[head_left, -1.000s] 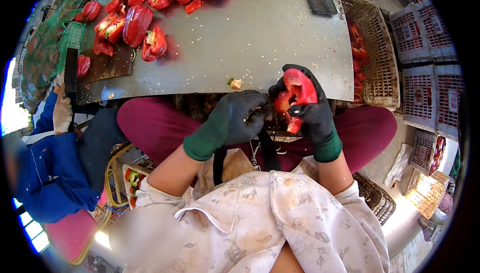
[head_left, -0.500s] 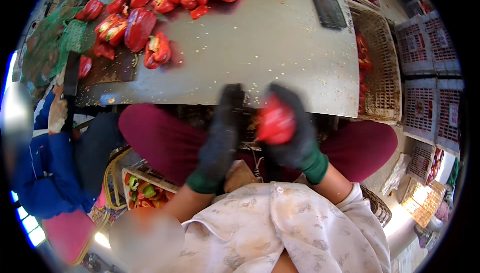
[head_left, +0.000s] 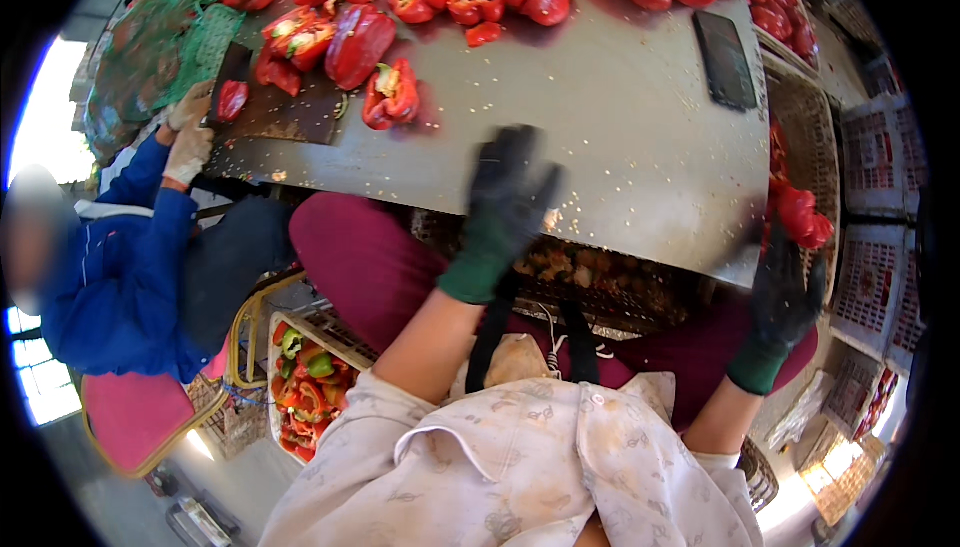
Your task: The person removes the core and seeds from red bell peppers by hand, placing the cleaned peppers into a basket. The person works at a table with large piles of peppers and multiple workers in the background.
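Daylight strong, the opening (head_left: 45,112) at far left clipped to white with blue fringing, glare on the floor (head_left: 790,513) at near right, soft sheen on the metal tabletop (head_left: 620,152), dark shade beneath it, left hand (head_left: 505,182) and right hand (head_left: 785,297) motion-blurred, crates (head_left: 870,267) at right bowed by fisheye, corners black.

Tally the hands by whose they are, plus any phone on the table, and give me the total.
Wearer's hands, black-gloved (left hand, right hand): 2
Co-worker's hands (one nearer, one farther): 2
Phone: 1
Total: 5
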{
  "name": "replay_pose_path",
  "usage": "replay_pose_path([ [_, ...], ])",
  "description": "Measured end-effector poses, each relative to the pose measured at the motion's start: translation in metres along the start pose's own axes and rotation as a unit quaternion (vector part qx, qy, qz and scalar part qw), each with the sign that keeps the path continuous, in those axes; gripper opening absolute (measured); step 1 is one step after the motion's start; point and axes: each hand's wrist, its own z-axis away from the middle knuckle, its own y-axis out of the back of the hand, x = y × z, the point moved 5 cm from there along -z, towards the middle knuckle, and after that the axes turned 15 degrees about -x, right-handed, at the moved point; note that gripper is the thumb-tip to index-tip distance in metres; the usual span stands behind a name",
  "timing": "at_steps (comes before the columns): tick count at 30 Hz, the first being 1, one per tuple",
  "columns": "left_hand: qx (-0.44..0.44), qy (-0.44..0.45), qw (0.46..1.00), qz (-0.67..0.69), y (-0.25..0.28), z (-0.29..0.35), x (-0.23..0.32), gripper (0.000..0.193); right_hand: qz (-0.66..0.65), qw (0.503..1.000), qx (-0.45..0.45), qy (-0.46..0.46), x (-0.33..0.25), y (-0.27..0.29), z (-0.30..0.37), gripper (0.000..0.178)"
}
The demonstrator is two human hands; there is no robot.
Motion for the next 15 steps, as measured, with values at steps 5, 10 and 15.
replay_pose_path([
  [5, -0.326, -0.053, 0.928, 0.172, 0.000, -0.005, 0.083, 0.040, 0.011, 0.998, 0.063, 0.001, 0.051, -0.021, 0.006, 0.056],
  [10, 0.009, 0.093, 0.994, 0.050, 0.115, -0.026, -0.001, 0.034, 0.458, 0.876, -0.024, -0.148, 0.158, -0.090, 0.021, 0.053],
  [15, -0.025, 0.056, 0.977, -0.202, 0.194, -0.061, -0.077, 0.034, 0.762, 0.551, -0.312, -0.135, 0.203, -0.129, 0.011, 0.046],
])
